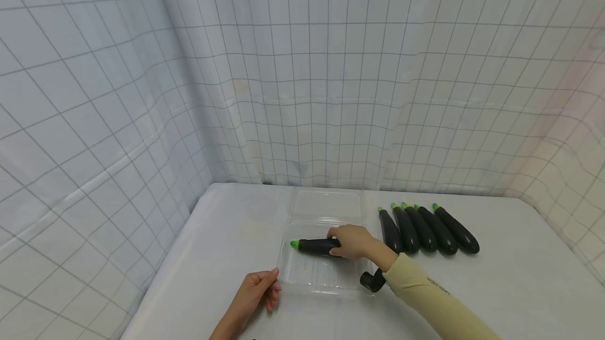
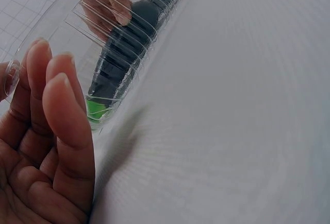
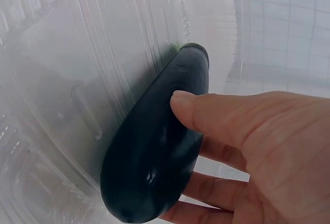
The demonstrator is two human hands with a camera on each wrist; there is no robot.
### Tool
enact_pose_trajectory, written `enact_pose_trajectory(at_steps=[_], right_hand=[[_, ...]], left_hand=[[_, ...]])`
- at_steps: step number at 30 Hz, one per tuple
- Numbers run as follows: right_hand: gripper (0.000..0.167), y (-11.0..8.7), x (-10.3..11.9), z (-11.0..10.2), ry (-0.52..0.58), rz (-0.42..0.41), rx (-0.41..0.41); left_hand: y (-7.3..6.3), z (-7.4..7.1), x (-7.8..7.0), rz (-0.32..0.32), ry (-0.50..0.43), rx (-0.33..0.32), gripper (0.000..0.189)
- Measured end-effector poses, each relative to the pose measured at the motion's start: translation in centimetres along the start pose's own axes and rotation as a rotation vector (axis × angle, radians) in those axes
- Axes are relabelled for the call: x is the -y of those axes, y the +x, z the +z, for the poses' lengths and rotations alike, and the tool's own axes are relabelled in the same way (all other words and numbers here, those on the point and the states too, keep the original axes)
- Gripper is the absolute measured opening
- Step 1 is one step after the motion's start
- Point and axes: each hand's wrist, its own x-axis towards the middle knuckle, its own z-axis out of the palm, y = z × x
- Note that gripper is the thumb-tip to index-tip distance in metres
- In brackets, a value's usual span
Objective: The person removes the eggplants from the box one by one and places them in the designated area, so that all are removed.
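My right hand point(image 1: 353, 241) grips a dark eggplant point(image 1: 315, 246) with a bright green stem end, thumb on one side and fingers on the other in the right wrist view. The eggplant point(image 3: 154, 147) lies sideways inside a clear plastic container point(image 1: 299, 276), its green end pointing left. At the container's front left corner, my left hand point(image 1: 257, 290) pinches the thin clear rim between thumb and fingers. Through the ribbed container wall, the left wrist view shows the eggplant point(image 2: 121, 59) and part of the right hand point(image 2: 105, 7).
The container's clear lid point(image 1: 327, 203) lies folded back behind it. Several more eggplants point(image 1: 427, 229) rest side by side on the white table point(image 1: 227, 224), right of the container. Grid-patterned white curtains point(image 1: 326, 93) hang behind and at both sides.
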Motion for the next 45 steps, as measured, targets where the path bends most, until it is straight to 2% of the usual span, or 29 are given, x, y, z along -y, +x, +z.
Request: enact_pose_trajectory(at_steps=[12, 21, 33, 45], right_hand=[[0.035, -0.32, -0.16, 0.22, -0.014, -0.044, 0.024], [0.035, -0.41, -0.02, 0.13, -0.006, -0.064, 0.011], [0.037, -0.45, -0.23, 0.3, 0.007, -0.072, 0.012], [0.036, -0.55, -0.5, 0.6, 0.034, -0.096, -0.006]], left_hand=[[0.16, -0.01, 0.25, -0.008, 0.003, -0.008, 0.042], [0.05, -0.05, -0.01, -0.017, 0.008, -0.017, 0.043], [-0.08, 0.06, -0.11, 0.017, 0.0, 0.005, 0.04], [0.0, 0.05, 0.13, -0.002, 0.006, -0.007, 0.042]])
